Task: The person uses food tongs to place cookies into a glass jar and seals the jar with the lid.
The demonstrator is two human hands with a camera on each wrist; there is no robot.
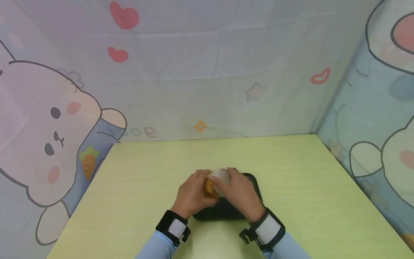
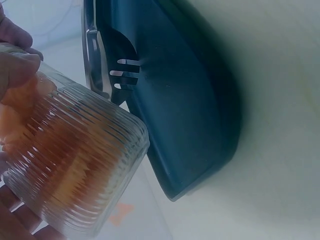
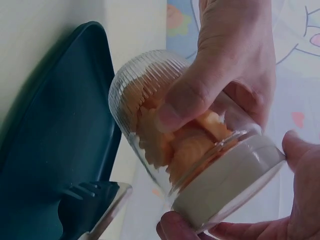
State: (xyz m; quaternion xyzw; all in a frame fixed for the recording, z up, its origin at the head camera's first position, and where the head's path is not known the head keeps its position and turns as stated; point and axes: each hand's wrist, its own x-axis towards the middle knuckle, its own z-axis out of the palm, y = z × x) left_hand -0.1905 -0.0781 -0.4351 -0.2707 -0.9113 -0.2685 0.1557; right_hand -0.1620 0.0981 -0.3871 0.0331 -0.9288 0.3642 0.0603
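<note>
A ribbed clear glass jar (image 1: 210, 189) holds orange, crinkle-edged pieces (image 3: 190, 152), seen clearly in the right wrist view. My left hand (image 1: 191, 193) grips the jar's body, its thumb lying across the glass. Fingers of my right hand (image 1: 243, 194) pinch the rim of the white lid (image 3: 232, 182), which sits on the jar's mouth. The jar is tilted, held above a dark green tray (image 1: 223, 212). Inside the tray, a dark utensil with a slotted end (image 2: 122, 47) and a light-edged handle leans by the rim; its full shape is hidden.
Tray and hands are over a pale yellow-green table (image 1: 145, 180). A printed cloth (image 1: 181, 90) with hearts and cartoon animals hangs behind the table and along both sides.
</note>
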